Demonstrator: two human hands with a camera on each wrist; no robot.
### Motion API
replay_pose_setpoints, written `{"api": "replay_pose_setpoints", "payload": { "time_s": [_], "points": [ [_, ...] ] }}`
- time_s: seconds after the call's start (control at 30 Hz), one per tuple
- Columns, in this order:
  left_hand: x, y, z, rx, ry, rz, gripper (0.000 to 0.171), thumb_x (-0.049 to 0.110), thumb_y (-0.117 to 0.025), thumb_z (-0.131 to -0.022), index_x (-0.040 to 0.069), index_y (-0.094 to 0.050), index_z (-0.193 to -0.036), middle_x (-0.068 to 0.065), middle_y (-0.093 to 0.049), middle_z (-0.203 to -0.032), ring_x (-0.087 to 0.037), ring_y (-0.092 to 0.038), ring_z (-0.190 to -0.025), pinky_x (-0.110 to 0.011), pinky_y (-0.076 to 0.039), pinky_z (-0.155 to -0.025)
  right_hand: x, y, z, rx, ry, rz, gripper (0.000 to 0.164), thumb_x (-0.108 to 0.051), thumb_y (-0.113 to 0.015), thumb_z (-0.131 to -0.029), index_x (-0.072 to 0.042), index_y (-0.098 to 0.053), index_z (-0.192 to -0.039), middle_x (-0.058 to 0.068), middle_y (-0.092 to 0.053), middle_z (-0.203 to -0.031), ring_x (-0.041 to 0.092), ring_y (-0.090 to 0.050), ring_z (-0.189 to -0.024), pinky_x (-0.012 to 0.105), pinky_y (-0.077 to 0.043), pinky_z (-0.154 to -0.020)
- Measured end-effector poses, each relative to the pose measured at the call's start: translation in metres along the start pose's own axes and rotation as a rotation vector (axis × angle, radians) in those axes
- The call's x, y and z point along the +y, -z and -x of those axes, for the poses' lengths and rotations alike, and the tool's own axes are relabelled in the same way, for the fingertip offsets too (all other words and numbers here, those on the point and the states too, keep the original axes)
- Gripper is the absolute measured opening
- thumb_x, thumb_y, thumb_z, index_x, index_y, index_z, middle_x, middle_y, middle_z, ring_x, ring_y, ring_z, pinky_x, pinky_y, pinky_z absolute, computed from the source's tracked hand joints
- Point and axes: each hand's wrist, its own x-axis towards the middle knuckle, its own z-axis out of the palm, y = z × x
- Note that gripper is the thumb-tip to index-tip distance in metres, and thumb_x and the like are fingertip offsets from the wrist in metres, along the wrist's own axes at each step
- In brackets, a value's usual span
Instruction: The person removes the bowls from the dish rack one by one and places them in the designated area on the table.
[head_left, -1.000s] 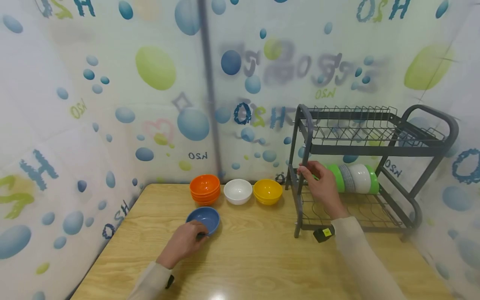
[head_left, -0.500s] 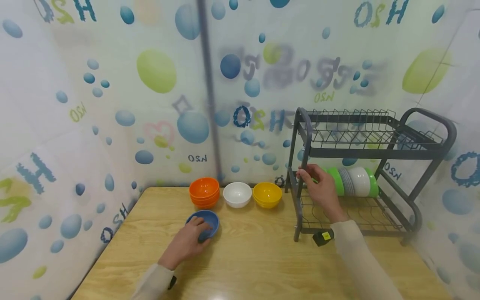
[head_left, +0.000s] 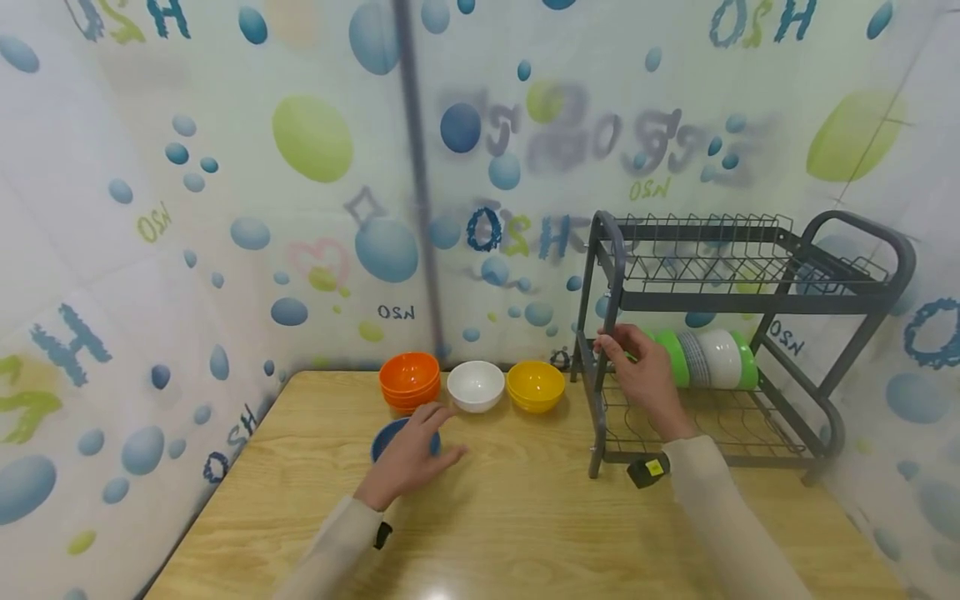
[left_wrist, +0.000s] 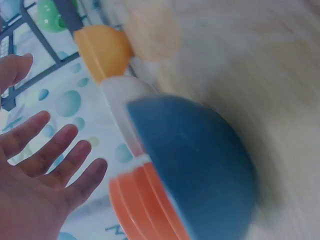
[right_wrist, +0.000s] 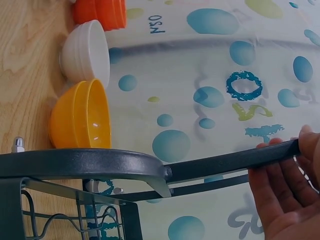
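Observation:
Over the blue bowl (head_left: pixel 385 437) on the table hovers my left hand (head_left: pixel 408 457), its fingers spread and holding nothing. In the left wrist view that hand (left_wrist: pixel 47 175) is apart from the blue bowl (left_wrist: pixel 200 165). My right hand (head_left: pixel 649 377) is at the left upright of the dark grey dish rack (head_left: pixel 750 302). The right wrist view shows its fingers (right_wrist: pixel 280 187) curled round the rack's bar. Behind the blue bowl stand stacked orange bowls (head_left: pixel 408 377), a white bowl (head_left: pixel 476 388) and stacked yellow bowls (head_left: pixel 536 387).
Green and white round dishes (head_left: pixel 718 360) lie on their sides on the rack's lower tier. Wire slots (head_left: pixel 697 262) line its upper tier. A patterned curtain (head_left: pixel 315 242) hangs behind the wooden table (head_left: pixel 510 517).
My left hand has lifted off the blue bowl and moved right and forward, its fingers spreading. The bowl stays in place. My right hand keeps its hold on the rack.

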Motion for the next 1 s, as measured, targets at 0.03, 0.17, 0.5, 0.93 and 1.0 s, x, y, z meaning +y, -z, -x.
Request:
{"api": "replay_pose_setpoints", "payload": {
  "time_s": [0.03,0.17,0.5,0.93,1.0],
  "points": [
    [0.003,0.000,-0.003,-0.010,0.017,0.017,0.058,0.041,-0.076,-0.093,0.018,-0.058,-0.142,-0.005,-0.058,-0.138,-0.023,-0.059,-0.123,-0.045,-0.056,-0.100,0.000,0.000,0.000,0.003,0.005,0.001,0.042,-0.043,-0.056,-0.105,-0.010,-0.064,-0.130,0.011,-0.075,-0.121,0.028,-0.067,-0.120,0.049,-0.053,-0.105],
    [0.018,-0.003,-0.018,-0.053,0.080,0.151,0.066,0.052,-0.071,-0.093,0.028,-0.048,-0.151,-0.001,-0.050,-0.152,-0.024,-0.052,-0.137,-0.050,-0.049,-0.110,0.000,-0.001,0.000,0.011,0.016,-0.004,0.042,-0.042,-0.056,-0.105,-0.009,-0.064,-0.129,0.011,-0.075,-0.119,0.027,-0.068,-0.119,0.048,-0.054,-0.103],
    [0.057,-0.017,-0.059,-0.073,0.080,0.466,0.078,0.052,-0.070,-0.094,0.030,-0.033,-0.160,-0.001,-0.043,-0.161,-0.026,-0.040,-0.150,-0.052,-0.034,-0.123,-0.001,-0.002,-0.002,0.039,0.052,0.004,0.039,-0.041,-0.057,-0.105,-0.010,-0.066,-0.127,0.011,-0.076,-0.116,0.026,-0.069,-0.113,0.049,-0.056,-0.101],
    [0.101,-0.024,-0.099,-0.077,-0.009,0.615,0.071,0.047,-0.064,-0.100,0.032,-0.030,-0.160,-0.001,-0.044,-0.162,-0.022,-0.042,-0.149,-0.051,-0.038,-0.120,-0.001,0.003,-0.001,-0.012,0.022,0.039,0.045,-0.046,-0.055,-0.105,-0.012,-0.063,-0.133,0.012,-0.072,-0.127,0.032,-0.065,-0.122,0.054,-0.051,-0.107],
    [0.107,-0.024,-0.104,-0.082,-0.007,0.639,0.071,0.050,-0.064,-0.099,0.037,-0.030,-0.160,0.003,-0.044,-0.162,-0.019,-0.042,-0.149,-0.049,-0.038,-0.121,0.001,0.007,-0.002,-0.035,0.012,0.073,0.048,-0.050,-0.054,-0.104,-0.014,-0.062,-0.135,0.012,-0.070,-0.130,0.032,-0.064,-0.123,0.055,-0.051,-0.107]
  ]
}}
